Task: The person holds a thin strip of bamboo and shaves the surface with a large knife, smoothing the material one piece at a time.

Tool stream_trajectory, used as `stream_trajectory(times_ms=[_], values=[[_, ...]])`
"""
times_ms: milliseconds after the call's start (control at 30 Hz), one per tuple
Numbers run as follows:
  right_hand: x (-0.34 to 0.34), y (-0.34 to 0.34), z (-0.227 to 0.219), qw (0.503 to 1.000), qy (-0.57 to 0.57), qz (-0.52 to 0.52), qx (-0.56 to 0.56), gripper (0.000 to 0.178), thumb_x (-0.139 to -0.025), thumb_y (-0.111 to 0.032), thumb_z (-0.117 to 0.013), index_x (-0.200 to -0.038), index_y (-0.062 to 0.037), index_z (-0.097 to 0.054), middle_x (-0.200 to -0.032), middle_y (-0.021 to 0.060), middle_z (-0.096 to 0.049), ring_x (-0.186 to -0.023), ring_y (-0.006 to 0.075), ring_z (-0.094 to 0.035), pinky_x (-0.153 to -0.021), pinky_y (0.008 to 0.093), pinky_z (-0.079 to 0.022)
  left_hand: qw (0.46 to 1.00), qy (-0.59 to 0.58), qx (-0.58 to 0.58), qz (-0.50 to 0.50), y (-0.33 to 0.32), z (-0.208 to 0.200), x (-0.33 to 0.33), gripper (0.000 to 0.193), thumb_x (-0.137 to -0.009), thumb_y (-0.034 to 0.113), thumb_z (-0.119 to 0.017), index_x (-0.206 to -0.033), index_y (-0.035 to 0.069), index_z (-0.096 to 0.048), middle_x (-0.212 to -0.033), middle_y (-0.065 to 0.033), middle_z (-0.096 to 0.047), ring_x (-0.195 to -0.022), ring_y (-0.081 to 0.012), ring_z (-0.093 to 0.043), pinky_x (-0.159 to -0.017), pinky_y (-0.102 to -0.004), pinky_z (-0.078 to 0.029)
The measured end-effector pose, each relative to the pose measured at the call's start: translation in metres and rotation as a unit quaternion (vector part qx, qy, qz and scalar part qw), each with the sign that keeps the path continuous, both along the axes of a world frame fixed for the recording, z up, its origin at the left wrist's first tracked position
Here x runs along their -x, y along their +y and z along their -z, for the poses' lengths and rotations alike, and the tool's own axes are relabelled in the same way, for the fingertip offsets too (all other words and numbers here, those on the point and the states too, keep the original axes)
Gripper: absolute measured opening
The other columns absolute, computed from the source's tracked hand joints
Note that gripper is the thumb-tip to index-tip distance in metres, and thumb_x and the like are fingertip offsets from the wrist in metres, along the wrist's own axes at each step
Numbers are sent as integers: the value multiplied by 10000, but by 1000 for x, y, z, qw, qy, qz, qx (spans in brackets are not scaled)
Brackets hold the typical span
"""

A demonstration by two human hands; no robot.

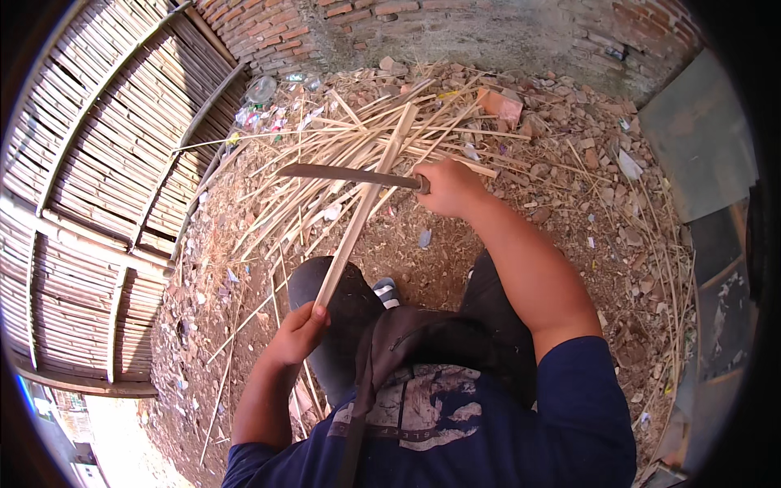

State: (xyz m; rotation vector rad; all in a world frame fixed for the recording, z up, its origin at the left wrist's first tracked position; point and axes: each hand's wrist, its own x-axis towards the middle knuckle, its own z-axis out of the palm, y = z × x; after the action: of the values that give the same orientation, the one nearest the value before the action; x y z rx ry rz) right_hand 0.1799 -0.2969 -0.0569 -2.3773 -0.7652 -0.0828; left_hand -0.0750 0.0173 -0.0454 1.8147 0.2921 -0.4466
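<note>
The slat [354,233] is being pinched at its near end between the left hand's [298,335] thumb and fingers, its far end being held out over the strips [366,146]. The knife [342,173] is being held across it, its handle being wrapped by the right hand's [446,187] fingers; whether wood is being bitten cannot be told. Plenty of strips are seemingly being counted as done; this slat is looking unfinished. Small, partly unclear lettering is being carried on the shirt [569,407].
</note>
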Motion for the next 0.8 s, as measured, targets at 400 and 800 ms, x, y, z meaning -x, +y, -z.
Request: stream_trajectory(times_ms=[400, 800], values=[[6, 6, -1, 999, -32, -9, 14, 214, -775, -191, -696, -976, -129, -731, -805, 139, -714, -804, 358, -708, -730, 485, -553, 996, -27, -75, 42, -11, 6, -16, 419, -1106, 432, -472, -922, 73, -582, -715, 52, -504, -642, -48, -449, -574, -251, -386], [-44, -45, 18, 972, 133, 180, -72, 517, -786, -246, -716, -1259, -39, -686, -1043, 187, -746, -972, 357, -714, -842, 449, -546, 999, -12, -46, 8, 17, 17, 16, 431, -1100, 462, -473, -918, 84, -570, -666, 56, -481, -587, -53, -452, -529, -254, -366]])
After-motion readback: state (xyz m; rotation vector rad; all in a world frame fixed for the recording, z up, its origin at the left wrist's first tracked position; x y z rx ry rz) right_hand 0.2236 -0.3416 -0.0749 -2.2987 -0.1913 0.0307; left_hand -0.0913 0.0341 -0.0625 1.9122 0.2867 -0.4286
